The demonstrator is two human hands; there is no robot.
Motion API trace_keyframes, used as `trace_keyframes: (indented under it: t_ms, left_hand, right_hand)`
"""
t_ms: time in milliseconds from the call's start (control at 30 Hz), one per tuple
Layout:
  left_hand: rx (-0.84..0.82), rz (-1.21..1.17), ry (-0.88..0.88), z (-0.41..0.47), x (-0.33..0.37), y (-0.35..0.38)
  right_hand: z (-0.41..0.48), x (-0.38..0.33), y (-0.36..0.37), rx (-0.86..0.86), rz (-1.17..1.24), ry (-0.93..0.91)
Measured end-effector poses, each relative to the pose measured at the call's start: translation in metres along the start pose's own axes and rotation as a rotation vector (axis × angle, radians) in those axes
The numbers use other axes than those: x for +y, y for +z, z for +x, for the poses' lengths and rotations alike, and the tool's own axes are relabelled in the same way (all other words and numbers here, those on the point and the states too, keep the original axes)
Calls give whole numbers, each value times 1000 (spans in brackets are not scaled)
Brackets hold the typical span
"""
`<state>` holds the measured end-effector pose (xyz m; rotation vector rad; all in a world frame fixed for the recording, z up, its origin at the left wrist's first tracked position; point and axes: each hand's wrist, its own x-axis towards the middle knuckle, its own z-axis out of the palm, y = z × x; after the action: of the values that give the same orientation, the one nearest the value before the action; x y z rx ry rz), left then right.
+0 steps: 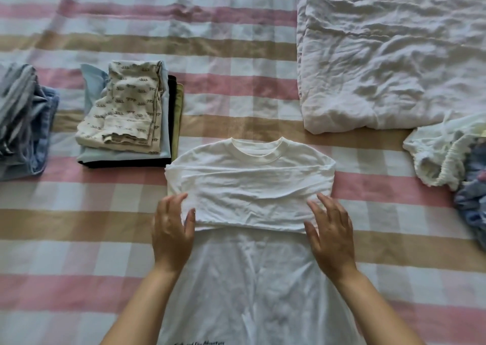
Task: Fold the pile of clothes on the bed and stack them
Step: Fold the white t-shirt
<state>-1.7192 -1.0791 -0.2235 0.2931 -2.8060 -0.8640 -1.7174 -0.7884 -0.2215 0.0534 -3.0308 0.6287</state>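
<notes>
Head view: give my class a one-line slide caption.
Left hand and right hand flank a folded white T-shirt on the checked bed sheet, beside a folded stack.

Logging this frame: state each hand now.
Left hand: open, fingers on the shirt edge.
Right hand: open, at the shirt's other edge.

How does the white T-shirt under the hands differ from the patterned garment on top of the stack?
The white T-shirt is plain; the patterned garment bears small dark prints. The T-shirt is half folded, its lower part flat on the bed; the garment is fully folded and tops the stack. Both are light-coloured.
</notes>
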Motion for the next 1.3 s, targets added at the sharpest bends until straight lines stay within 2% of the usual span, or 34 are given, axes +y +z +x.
trace_keyframes:
  t_ms: [100, 200, 467, 567, 667, 833, 967, 1167, 1300]
  left_hand:
    - [-138, -51, 146, -48, 3, -15]
    - [-280, -73, 243, -100, 3, -25]
    - [-504, 45, 443, -198, -30, -30]
    - [-438, 89, 486, -203, -33, -28]
    - [-343, 108, 504, -199, -30, -24]
    - [-351, 84, 491, -190, -33, -30]
    - [-399, 43, 378, -174, -49, -55]
    - [-362, -300, -332, -145, -73, -80]
    - [-367, -479, -544, -143, -78, -80]
  right_hand:
    - [-54, -8, -9, -4, 51, -87]
    - [-110, -10, -12, -107, 96, -197]
    - [-198, 13, 0, -341, -22, -343]
    - [-200, 16, 5, -293, -23, -377]
    - [-197, 15, 9, -109, 14, -379]
    - [-191, 18, -2, -117, -59, -395]
    - [-182, 33, -24, -213, 23, -191]
    - [-159, 51, -44, -228, 401, 318]
    - [-152, 55, -50, -431, 522, 459]
